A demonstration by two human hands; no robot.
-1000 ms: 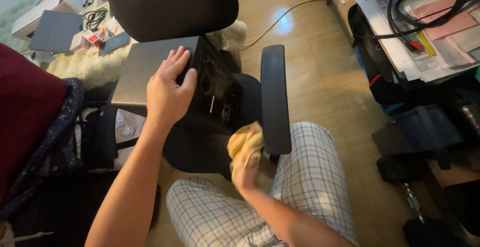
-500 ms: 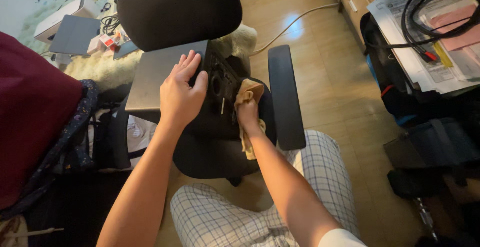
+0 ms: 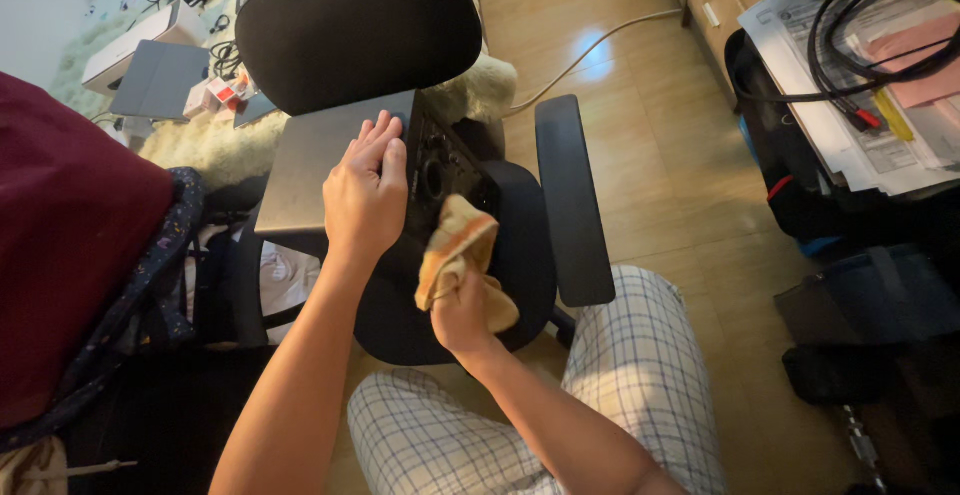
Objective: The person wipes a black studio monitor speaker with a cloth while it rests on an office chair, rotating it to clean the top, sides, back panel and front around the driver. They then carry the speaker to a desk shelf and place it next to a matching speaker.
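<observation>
A dark box-shaped device (image 3: 440, 180) with a grey metal side panel is seen resting on the seat of a black office chair (image 3: 520, 245), tipped so that its dark face with round openings is turned toward the person. The device is steadied from above by the left hand (image 3: 365, 195): the palm is laid flat over the upper edge, fingers held together and curled slightly over the corner, apparently to keep the box from sliding on the seat. Just in front of the dark face, an orange-yellow cloth (image 3: 455, 250) is bunched in the right hand (image 3: 465, 310), the fingers clamped round it, with its upper end touching or nearly touching the face. The right wrist is bent upward, the forearm rising from below the chair seat over checked trousers (image 3: 640, 375). The left arm is stretched out straight toward the device. Beyond the chair back, a pale fluffy rug (image 3: 200, 140) is visible.
</observation>
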